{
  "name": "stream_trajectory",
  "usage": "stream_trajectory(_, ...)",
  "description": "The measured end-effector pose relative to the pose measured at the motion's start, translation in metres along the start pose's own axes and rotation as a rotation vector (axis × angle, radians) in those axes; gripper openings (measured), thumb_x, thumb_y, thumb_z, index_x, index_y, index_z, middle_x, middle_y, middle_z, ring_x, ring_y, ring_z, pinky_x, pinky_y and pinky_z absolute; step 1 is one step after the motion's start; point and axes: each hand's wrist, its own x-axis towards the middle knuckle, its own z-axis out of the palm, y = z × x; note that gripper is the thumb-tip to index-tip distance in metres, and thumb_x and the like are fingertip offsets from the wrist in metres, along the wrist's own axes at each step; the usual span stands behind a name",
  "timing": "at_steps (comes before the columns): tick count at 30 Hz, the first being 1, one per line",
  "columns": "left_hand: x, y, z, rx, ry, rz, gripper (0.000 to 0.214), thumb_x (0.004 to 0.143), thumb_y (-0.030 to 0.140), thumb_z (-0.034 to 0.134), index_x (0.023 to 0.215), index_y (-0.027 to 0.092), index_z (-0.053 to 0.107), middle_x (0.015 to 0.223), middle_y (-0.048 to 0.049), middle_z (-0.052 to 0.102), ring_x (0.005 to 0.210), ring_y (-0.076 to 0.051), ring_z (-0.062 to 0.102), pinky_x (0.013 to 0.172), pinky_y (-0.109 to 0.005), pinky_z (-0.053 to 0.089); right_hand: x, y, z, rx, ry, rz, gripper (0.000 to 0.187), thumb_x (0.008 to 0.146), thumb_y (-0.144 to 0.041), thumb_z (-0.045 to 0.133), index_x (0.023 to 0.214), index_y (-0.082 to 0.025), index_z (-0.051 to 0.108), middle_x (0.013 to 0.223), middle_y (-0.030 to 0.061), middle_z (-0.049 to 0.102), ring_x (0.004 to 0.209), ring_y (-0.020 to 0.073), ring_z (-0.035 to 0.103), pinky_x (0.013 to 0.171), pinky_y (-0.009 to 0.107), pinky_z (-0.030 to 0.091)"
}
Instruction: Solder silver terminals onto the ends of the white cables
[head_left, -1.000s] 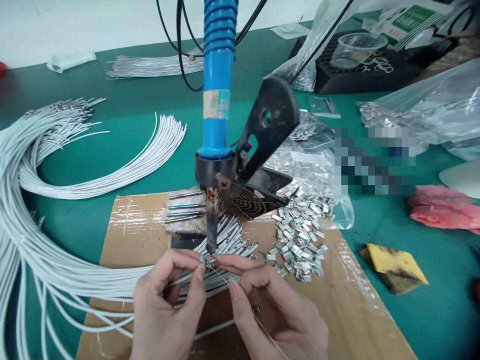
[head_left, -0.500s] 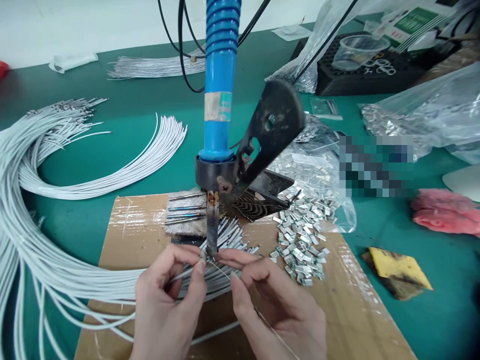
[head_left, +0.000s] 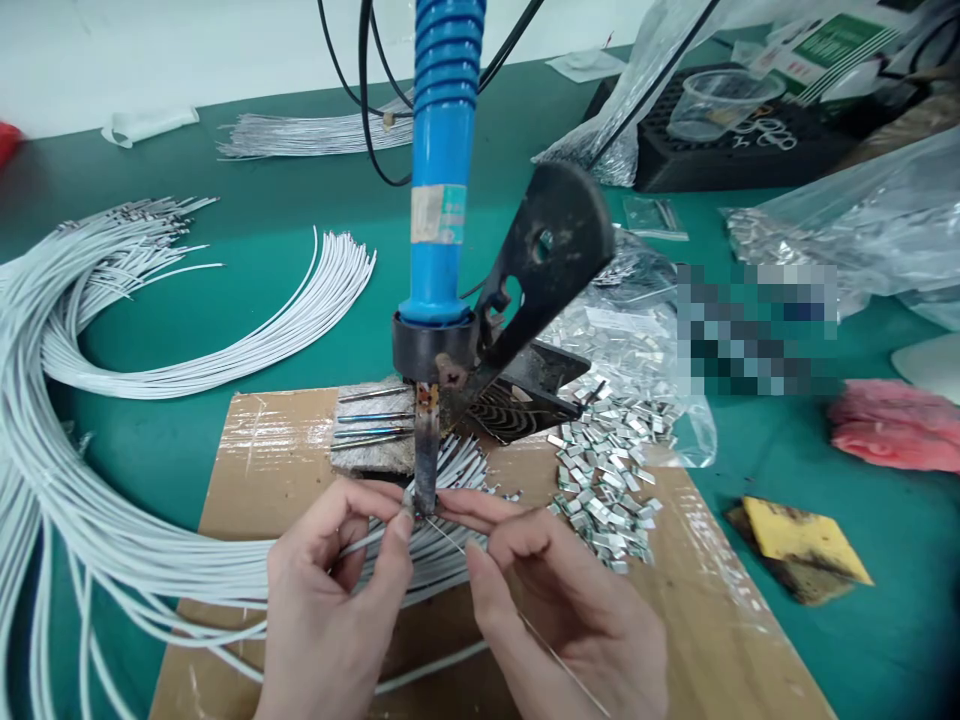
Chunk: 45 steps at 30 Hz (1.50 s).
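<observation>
A blue-handled soldering iron (head_left: 440, 260) hangs tip-down in a black holder, its dark tip (head_left: 426, 470) between my fingers. My left hand (head_left: 337, 590) pinches the end of a white cable (head_left: 358, 543) just left of the tip. My right hand (head_left: 574, 610) is closed on a thin solder wire (head_left: 559, 655), which crosses its palm and runs up to the tip. The right fingertips reach close to the tip's right side. Whatever small part sits at the tip is mostly hidden by the fingers.
White cables (head_left: 172, 550) sweep in from the left across the cardboard (head_left: 712, 620). Small metal pieces (head_left: 607, 500) are heaped at the right, beside a plastic bag (head_left: 701, 430). A yellow sponge (head_left: 806, 540) lies farther right. Several thin rods rest on a fibre pad (head_left: 352, 460) behind my hands.
My right hand has shifted slightly to the right, the solder wire still in it and reaching the tip. The left hand keeps its pinch almost unmoved.
</observation>
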Motion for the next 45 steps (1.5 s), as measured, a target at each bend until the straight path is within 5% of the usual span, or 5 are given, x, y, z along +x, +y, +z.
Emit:
stream_trajectory(10, 0.009, -0.018, -0.017, 0.097, -0.144, 0.104, 0.011, 0.085, 0.023, 0.076, 0.074, 0.021, 0.072, 0.086, -0.0035, 0.077, 0.069, -0.016, 0.071, 0.048, -0.015, 0.049, 0.000, -0.003, -0.004, 0.009, -0.020, 0.012, 0.021, 0.092, -0.021, 0.067, 0.072, -0.025, 0.062, 0.111, 0.0054, 0.082, 0.098, 0.0224, 0.080, 0.090, 0.028, 0.060)
stream_trajectory(31, 0.010, -0.015, -0.016, 0.050, -0.128, 0.128, 0.011, 0.082, 0.019, 0.077, 0.073, 0.022, 0.073, 0.085, -0.0040, 0.077, 0.077, -0.019, 0.074, 0.046, -0.014, 0.048, 0.002, -0.004, -0.005, 0.011, -0.038, -0.014, 0.020, 0.090, -0.021, 0.070, 0.072, -0.024, 0.064, 0.110, 0.0058, 0.082, 0.101, 0.0215, 0.080, 0.091, 0.027, 0.060)
stream_trajectory(37, 0.003, -0.006, -0.006, -0.008, -0.031, 0.062, 0.011, 0.079, 0.022, 0.076, 0.068, 0.021, 0.071, 0.083, -0.0036, 0.075, 0.079, -0.020, 0.072, 0.056, -0.017, 0.055, 0.001, -0.001, -0.005, -0.003, -0.039, -0.016, 0.020, 0.092, -0.023, 0.068, 0.073, -0.024, 0.063, 0.111, 0.0065, 0.082, 0.103, 0.0217, 0.079, 0.092, 0.027, 0.059)
stream_trajectory(45, 0.008, -0.016, -0.018, 0.050, -0.134, 0.137, 0.011, 0.084, 0.020, 0.077, 0.074, 0.022, 0.073, 0.087, -0.0036, 0.077, 0.080, -0.018, 0.074, 0.064, -0.017, 0.059, 0.003, -0.003, -0.005, -0.006, -0.074, -0.061, 0.020, 0.091, -0.018, 0.070, 0.073, -0.024, 0.064, 0.109, 0.0056, 0.082, 0.100, 0.0204, 0.079, 0.092, 0.027, 0.060)
